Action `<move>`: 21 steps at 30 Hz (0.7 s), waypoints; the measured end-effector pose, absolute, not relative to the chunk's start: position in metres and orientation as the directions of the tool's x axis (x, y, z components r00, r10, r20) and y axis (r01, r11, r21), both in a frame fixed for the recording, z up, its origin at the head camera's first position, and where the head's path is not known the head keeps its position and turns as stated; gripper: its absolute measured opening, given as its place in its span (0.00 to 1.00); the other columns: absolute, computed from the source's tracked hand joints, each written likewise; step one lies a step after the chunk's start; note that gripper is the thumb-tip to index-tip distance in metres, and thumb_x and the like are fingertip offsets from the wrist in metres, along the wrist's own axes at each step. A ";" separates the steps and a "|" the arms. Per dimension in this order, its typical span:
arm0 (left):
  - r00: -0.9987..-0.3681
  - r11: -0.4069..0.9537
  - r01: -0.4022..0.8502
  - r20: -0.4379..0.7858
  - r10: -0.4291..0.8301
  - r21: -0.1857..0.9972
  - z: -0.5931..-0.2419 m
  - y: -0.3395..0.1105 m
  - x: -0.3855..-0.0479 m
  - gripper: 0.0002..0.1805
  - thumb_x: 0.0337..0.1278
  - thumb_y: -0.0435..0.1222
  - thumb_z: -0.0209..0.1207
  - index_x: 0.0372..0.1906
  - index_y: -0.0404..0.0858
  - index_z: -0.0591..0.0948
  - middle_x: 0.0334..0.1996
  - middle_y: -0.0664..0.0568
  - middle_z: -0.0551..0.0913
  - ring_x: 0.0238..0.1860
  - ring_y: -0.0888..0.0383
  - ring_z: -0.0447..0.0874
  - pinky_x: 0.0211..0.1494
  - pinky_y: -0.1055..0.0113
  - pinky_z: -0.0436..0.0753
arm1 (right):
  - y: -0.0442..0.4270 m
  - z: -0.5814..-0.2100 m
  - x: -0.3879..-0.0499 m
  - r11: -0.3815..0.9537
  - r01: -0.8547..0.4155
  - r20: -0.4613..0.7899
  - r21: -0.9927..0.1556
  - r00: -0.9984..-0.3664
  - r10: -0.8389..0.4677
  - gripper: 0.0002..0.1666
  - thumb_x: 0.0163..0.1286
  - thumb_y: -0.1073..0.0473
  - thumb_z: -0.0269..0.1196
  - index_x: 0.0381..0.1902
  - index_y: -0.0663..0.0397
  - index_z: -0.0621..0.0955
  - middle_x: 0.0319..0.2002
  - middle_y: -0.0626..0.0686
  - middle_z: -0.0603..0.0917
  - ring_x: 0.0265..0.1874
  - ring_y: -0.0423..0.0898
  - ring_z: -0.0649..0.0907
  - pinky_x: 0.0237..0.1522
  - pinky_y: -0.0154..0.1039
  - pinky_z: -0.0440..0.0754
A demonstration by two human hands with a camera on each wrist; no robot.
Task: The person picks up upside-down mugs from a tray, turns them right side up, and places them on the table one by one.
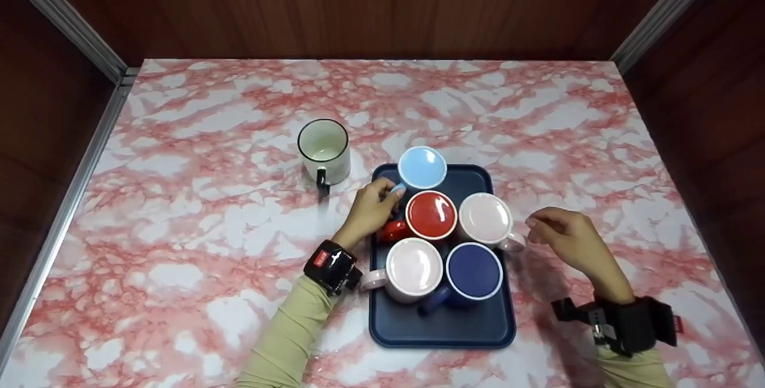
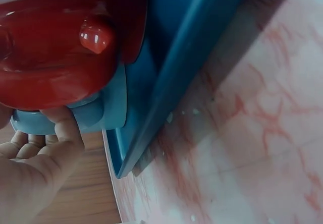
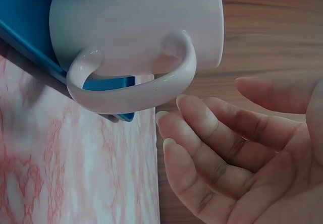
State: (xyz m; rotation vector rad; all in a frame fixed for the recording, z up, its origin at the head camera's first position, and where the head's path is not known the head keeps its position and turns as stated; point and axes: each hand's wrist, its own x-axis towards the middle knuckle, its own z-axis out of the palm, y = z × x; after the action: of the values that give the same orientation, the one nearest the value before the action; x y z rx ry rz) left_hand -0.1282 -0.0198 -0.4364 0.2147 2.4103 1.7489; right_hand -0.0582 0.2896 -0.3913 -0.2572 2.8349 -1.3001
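Observation:
At the far end of the dark blue tray (image 1: 442, 334) is a light blue mug (image 1: 422, 167). My left hand (image 1: 372, 208) pinches its handle (image 2: 86, 115) between thumb and fingers. Just nearer stands a red mug (image 1: 431, 214), its handle beside my left wrist. A pale pink mug (image 1: 485, 218) stands on the tray's right side, handle pointing right. My right hand (image 1: 565, 235) hovers beside that handle (image 3: 136, 95), fingers loosely bent, apart from it and holding nothing. Another pale pink mug (image 1: 413, 269) and a navy mug (image 1: 474, 271) stand nearer. The tray mugs look upside down.
A whitish mug with a black rim and handle (image 1: 323, 152) stands upright on the table, left of the tray. The red-and-white marbled table (image 1: 197, 226) is bounded by brown wood-look panels (image 1: 382, 5) at the back and sides.

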 end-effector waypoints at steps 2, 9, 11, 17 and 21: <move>-0.975 0.267 -0.020 -0.079 0.209 0.964 -0.435 -0.019 -0.128 0.08 0.61 0.33 0.54 0.30 0.31 0.74 0.18 0.53 0.74 0.18 0.64 0.72 0.23 0.73 0.74 | 0.290 -0.391 -0.058 0.644 -0.144 0.057 -0.751 -0.986 -0.153 0.08 0.66 0.65 0.56 0.34 0.66 0.80 0.21 0.54 0.81 0.23 0.41 0.81 0.28 0.28 0.77; -0.973 0.224 -0.073 -0.118 0.199 0.972 -0.431 -0.018 -0.127 0.08 0.61 0.31 0.53 0.30 0.29 0.75 0.19 0.52 0.74 0.17 0.64 0.71 0.22 0.75 0.73 | 0.290 -0.393 -0.058 0.645 -0.148 0.063 -0.749 -0.986 -0.153 0.08 0.65 0.66 0.57 0.34 0.67 0.80 0.21 0.56 0.81 0.22 0.44 0.81 0.28 0.28 0.76; -0.974 0.213 -0.075 -0.117 0.192 0.974 -0.432 -0.017 -0.127 0.08 0.61 0.31 0.53 0.30 0.29 0.75 0.18 0.53 0.74 0.17 0.64 0.71 0.22 0.75 0.72 | 0.291 -0.393 -0.058 0.646 -0.148 0.061 -0.749 -0.986 -0.154 0.08 0.65 0.66 0.57 0.34 0.67 0.80 0.21 0.57 0.81 0.22 0.45 0.81 0.27 0.28 0.76; -0.981 0.223 -0.048 -0.087 0.171 0.974 -0.436 -0.015 -0.126 0.07 0.60 0.31 0.53 0.28 0.31 0.74 0.17 0.55 0.71 0.19 0.64 0.69 0.23 0.75 0.68 | 0.291 -0.392 -0.058 0.635 -0.136 0.048 -0.760 -0.987 -0.154 0.07 0.65 0.67 0.56 0.34 0.67 0.80 0.21 0.59 0.81 0.22 0.46 0.81 0.28 0.31 0.78; -0.986 0.247 -0.020 -0.060 0.155 0.969 -0.436 -0.015 -0.125 0.07 0.60 0.32 0.54 0.28 0.32 0.75 0.17 0.57 0.70 0.21 0.64 0.69 0.28 0.73 0.68 | 0.292 -0.392 -0.057 0.639 -0.141 0.056 -0.756 -0.987 -0.151 0.07 0.65 0.67 0.56 0.34 0.66 0.80 0.21 0.57 0.81 0.22 0.45 0.81 0.27 0.30 0.77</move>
State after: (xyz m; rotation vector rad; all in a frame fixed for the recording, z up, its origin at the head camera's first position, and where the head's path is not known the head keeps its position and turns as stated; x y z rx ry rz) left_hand -0.1252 -0.0153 -0.4363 0.1286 2.3637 1.8405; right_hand -0.0572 0.2922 -0.3915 -0.2525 2.8326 -1.3058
